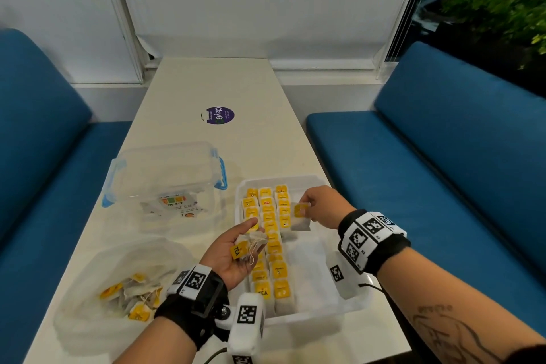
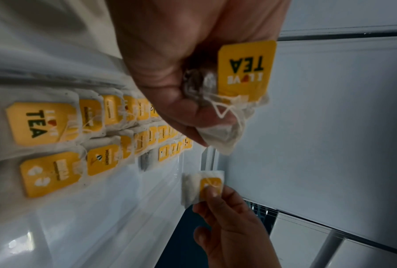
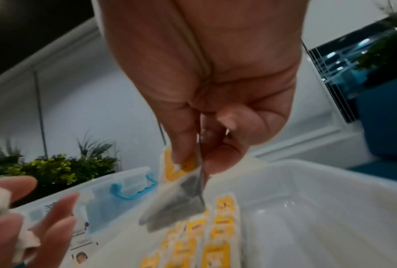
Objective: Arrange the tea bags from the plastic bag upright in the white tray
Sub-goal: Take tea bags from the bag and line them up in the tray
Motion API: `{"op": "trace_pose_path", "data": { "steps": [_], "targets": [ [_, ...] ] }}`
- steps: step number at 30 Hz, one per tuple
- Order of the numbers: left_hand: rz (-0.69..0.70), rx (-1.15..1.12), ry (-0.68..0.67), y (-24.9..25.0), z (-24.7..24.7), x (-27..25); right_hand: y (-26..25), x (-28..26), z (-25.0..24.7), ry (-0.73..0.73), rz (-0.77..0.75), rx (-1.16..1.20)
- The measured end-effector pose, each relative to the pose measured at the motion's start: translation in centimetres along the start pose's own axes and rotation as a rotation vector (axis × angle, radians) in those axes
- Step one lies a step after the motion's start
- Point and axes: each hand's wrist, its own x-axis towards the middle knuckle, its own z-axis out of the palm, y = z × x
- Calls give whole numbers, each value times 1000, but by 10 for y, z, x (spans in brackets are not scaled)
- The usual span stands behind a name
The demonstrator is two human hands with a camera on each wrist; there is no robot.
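Note:
The white tray (image 1: 313, 269) sits on the table in front of me, with yellow-tagged tea bags (image 1: 270, 233) standing in three rows along its left half. My right hand (image 1: 322, 207) pinches one tea bag (image 1: 300, 217) by its tag, just above the far part of the third row; the right wrist view shows this tea bag (image 3: 181, 199) hanging from the fingers. My left hand (image 1: 236, 248) is palm up at the tray's left edge, fingers curled round a small bunch of tea bags (image 2: 245, 72). The plastic bag (image 1: 97, 269) lies at the near left with several more inside.
A clear lidded box with blue clips (image 1: 165, 177) stands behind the plastic bag, left of the tray. A purple sticker (image 1: 220, 115) lies further up the narrow table. Blue benches (image 1: 443, 156) flank both sides. The tray's right half holds no bags.

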Motion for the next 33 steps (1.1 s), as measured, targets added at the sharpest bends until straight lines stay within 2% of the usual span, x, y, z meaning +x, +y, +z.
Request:
{"op": "trace_pose_path", "data": {
  "steps": [3,7,10,16,23,27,29,33],
  "targets": [
    [19,4,5,0,-1,-1,5,5,9,-80,57,-111],
    [44,-13,25,2,-5,1,1,11,24,-232,44,-308],
    [68,-44,27,5,-7,3,-2,22,33,-350,50,-366],
    [83,-82,32,8,-12,3,3,39,45,-354,92,-373],
    [109,-80,49,9,-18,3,8,45,54,-256,94,-258],
    [116,-83,64,10,-17,5,2,37,41,-122,63,-201],
    [122,-69,61,11,-12,4,-5,31,31,-72,3,-85],
    [130,-54,63,11,1,8,-37,3,13,-231,-263,226]
  ]
}}
